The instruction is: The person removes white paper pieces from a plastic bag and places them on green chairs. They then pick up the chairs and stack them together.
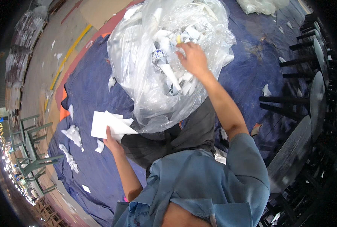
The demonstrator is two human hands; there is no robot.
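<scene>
- So the left hand (113,144) is closed around a few flat white sheets (101,125), thumb on top, the pieces fanned out at odd angles. They're off to the left of the dark trousers (144,147), above the tarp.
- Right hand (194,58) is up over the mouth of a big clear plastic bag (121,56), palm down, fingers kinda bent. Can't tell if it's actually pinching anything.
- There's a small yellow bit (178,39) right at those fingertips, can't make out what it is.
- The bag sits straight in front of the person, wide open and crinkly, its near edge overlapping the trousers. It's loaded with white scraps (170,75), some chunky, one long and narrow, plus a crumpled piece with blue lettering (159,55).
- Under it all is a wrinkled blue tarp (91,90), with torn white bits (73,135) scattered mostly on the left side.
- Another clear bag (263,5) is partly in view at the top right.
- Right side: a row of dark round-topped furniture (317,90) tipped on edge, black legs poking toward the tarp.
- Far left: green metal frames (34,147), and a yellow floor line (71,51) past the tarp.
</scene>
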